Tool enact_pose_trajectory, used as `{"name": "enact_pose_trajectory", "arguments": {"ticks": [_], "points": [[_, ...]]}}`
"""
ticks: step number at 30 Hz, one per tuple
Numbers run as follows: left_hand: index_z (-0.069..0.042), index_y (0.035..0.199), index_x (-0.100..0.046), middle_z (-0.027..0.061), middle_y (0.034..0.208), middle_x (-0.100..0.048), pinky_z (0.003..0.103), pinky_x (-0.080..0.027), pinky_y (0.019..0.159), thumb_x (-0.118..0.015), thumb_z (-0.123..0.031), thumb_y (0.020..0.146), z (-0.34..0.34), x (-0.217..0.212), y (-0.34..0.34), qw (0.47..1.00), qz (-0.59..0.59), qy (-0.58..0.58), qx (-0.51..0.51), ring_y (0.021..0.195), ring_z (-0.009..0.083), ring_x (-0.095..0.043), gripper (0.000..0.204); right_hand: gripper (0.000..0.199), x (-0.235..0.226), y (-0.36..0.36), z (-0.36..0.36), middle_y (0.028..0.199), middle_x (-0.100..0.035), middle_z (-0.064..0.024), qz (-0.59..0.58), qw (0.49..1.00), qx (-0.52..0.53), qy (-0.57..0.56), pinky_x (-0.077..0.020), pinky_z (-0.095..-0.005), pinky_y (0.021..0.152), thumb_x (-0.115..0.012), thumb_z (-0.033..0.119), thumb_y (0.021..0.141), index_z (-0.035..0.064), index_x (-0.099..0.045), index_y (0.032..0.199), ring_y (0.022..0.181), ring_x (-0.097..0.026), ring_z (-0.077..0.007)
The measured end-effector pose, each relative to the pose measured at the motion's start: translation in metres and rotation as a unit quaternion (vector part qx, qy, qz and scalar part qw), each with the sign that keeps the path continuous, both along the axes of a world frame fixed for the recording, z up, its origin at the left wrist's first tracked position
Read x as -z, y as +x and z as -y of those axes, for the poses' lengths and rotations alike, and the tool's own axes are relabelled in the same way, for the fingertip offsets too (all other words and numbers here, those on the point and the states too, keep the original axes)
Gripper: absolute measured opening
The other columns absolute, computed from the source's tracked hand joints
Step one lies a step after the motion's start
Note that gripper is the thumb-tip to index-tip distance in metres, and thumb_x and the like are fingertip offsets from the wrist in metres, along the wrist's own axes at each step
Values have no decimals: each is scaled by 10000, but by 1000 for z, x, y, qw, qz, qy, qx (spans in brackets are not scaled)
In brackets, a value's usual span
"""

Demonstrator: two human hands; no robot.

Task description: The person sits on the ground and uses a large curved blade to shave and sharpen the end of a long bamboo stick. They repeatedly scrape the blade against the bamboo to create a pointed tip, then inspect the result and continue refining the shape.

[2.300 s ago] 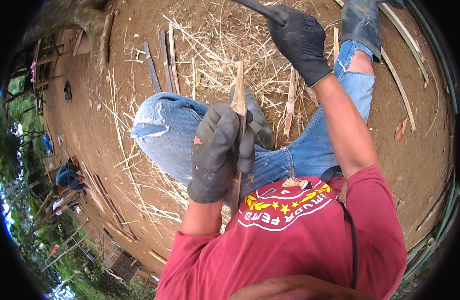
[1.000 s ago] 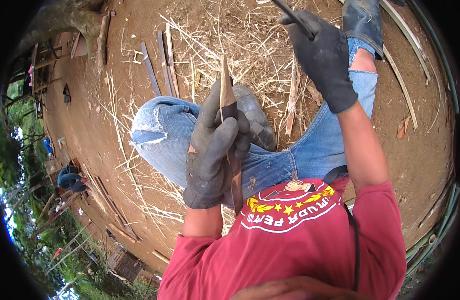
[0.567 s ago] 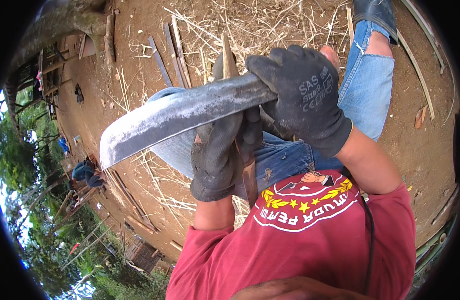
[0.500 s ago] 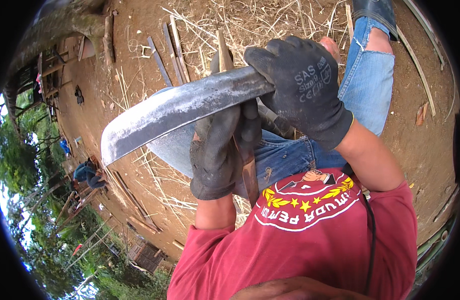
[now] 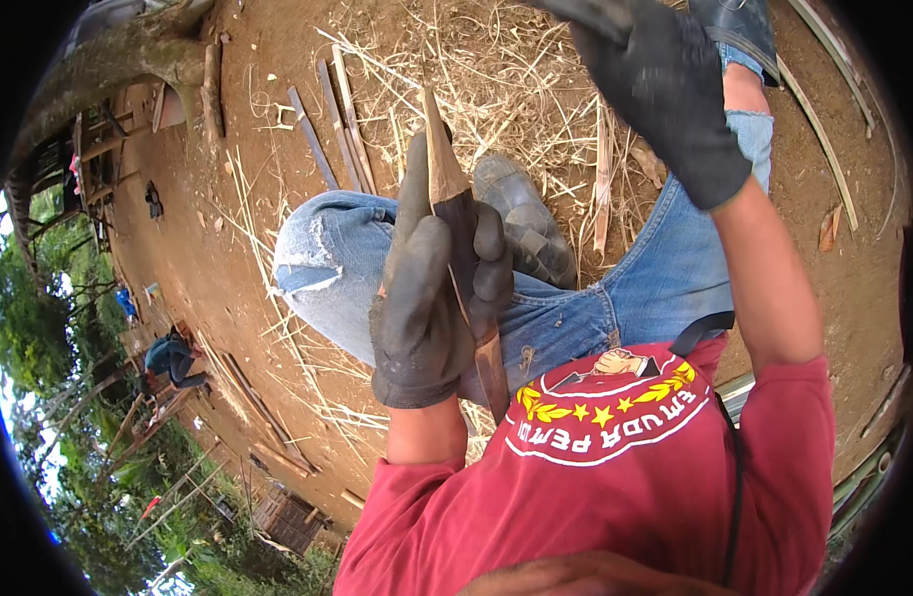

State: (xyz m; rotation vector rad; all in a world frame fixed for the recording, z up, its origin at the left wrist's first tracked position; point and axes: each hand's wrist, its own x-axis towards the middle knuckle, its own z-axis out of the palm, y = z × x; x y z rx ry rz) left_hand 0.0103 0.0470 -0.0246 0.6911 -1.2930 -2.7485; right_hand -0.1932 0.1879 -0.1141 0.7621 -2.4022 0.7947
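Note:
My left hand (image 5: 422,298), in a black work glove, is wrapped round a wooden stick (image 5: 444,164) that stands over my lap. The stick's far end is cut to a pale, pointed tip, while its darker lower end slants back toward my shirt. Up at the right, my right hand (image 5: 665,104), also gloved and somewhat blurred, is closed on a machete (image 5: 586,10). Only a small part of the machete shows at the upper edge; the rest of its blade is out of view. The two hands are well apart.
My jeans-clad knees and rubber boots (image 5: 526,223) surround the work. Straw-like shavings (image 5: 506,70) and several wood strips (image 5: 349,119) litter the dirt ground. A tree trunk (image 5: 119,79) stands far left, and another person (image 5: 168,358) crouches in the distance.
My right hand has swung up and away to the right with the machete, whose blade lay across the stick before. My left hand keeps its hold on the stick, which is now uncovered.

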Motion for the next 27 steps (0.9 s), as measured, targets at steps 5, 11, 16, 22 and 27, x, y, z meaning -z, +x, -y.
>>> {"name": "enact_pose_trajectory", "arguments": {"ticks": [5,11,16,22,27], "points": [[-34,1418,-373,105,971,-497,237,-429,524,-423,-336,1046,-5,0,7,995,51,69,-59,733,158,-495,482,358,-43,84,8,758,-600,-55,97,980,-172,-38,-512,-399,694,-753,343,702,152,-672,994,757,-643,-249],[-28,1390,-408,100,996,-501,229,-429,509,-463,-364,1039,0,0,11,1000,18,3,-25,724,137,-492,489,254,-44,89,19,750,-595,-55,88,983,-161,-7,-494,-412,669,-697,255,679,145,-653,904,740,-629,-249],[-110,1497,-282,79,958,-493,204,-408,490,-508,-335,1023,3,1,1,1000,-10,-12,8,644,105,-450,571,342,-28,59,18,905,-672,-98,61,990,-129,7,-514,-433,743,-741,241,758,116,-682,1070,854,-656,-306],[-99,1529,-235,72,928,-491,191,-400,514,-575,-336,987,-3,-5,-1,998,-4,-60,-4,678,110,-472,682,218,-24,8,9,799,-674,-116,110,993,-14,37,-534,-424,628,-687,272,862,83,-653,964,697,-664,-329],[-58,1414,-417,82,963,-535,213,-419,545,-596,-321,976,-4,6,2,998,28,-43,-27,726,139,-499,541,380,-51,73,4,912,-678,-68,141,965,-220,-31,-518,-447,742,-781,213,729,94,-654,1068,845,-673,-284]]}}
